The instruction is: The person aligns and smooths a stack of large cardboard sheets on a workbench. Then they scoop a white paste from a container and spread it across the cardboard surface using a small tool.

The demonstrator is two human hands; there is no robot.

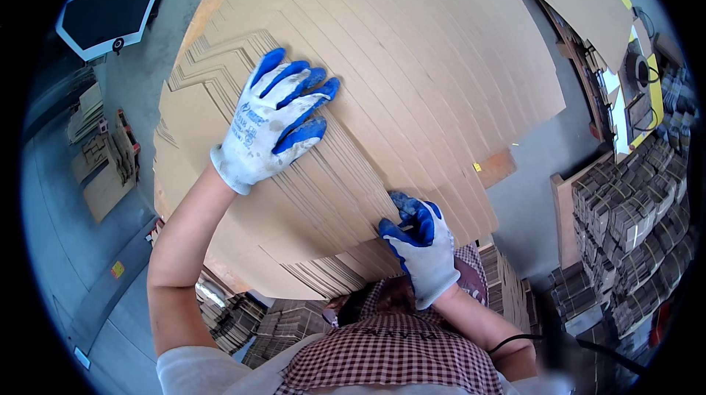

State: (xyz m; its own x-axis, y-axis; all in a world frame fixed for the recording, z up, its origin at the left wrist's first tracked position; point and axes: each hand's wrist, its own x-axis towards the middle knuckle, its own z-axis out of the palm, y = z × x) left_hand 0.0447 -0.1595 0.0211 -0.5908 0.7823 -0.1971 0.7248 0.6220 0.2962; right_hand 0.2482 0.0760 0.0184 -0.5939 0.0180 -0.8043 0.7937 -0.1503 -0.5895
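Observation:
Flat brown cardboard sheets [419, 64] lie fanned out in overlapping steps in front of me. My left hand [265, 126], in a white glove with blue fingertips, rests palm down on them with its fingers spread. Beneath it runs a bundle of tightly stepped cardboard edges [342, 156]. Lower and to the right, my right hand [425, 248] wears a matching glove. Its thumb and fingers close on the near right corner of this bundle; how many sheets lie between them is hidden.
Strapped stacks of cardboard [625, 204] stand at the right, behind a wooden board [565, 218]. More bundles [283, 329] sit below, near my body. On the left floor is a pile of cardboard pieces [107, 167]. A dark panel with a white frame [107, 16] is at the upper left.

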